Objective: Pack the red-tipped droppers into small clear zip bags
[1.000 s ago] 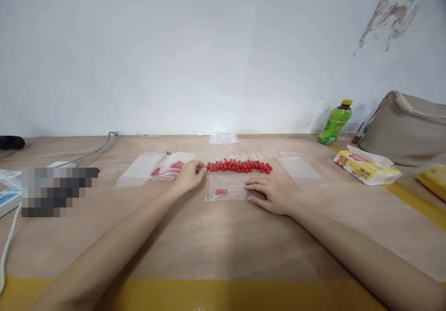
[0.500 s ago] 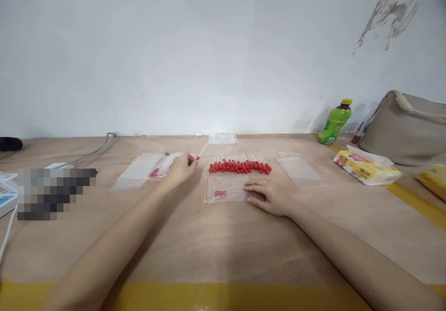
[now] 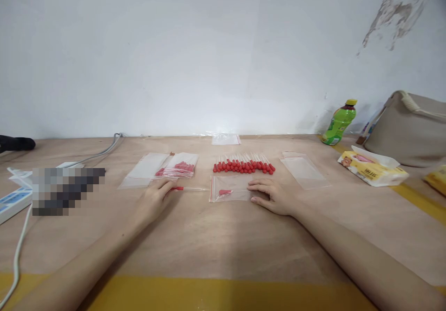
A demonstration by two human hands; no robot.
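Observation:
My left hand (image 3: 158, 200) pinches the red end of a thin pale stick (image 3: 191, 189), whose other end points right at the red-edged opening of a clear zip bag (image 3: 240, 183). One red-tipped stick (image 3: 225, 192) lies inside that bag. On the bag's right end rests my right hand (image 3: 273, 197), palm down with fingers spread. Just behind the bag is a row of red-tipped sticks (image 3: 244, 165). Behind my left hand, a clear bag with several red tips (image 3: 183, 166) overlaps flat bags (image 3: 141, 169).
More flat bags (image 3: 304, 171) lie right of the row, and one (image 3: 226, 139) sits by the wall. Farther right stand a tissue pack (image 3: 371, 167), a green bottle (image 3: 339, 123) and a grey bag (image 3: 406, 130). At the left are a power strip (image 3: 16, 202) and cables.
My left hand has moved left and nearer me with its stick, which now lies level, pointing at the bag opening. My right hand stays on the bag. The view has shifted slightly.

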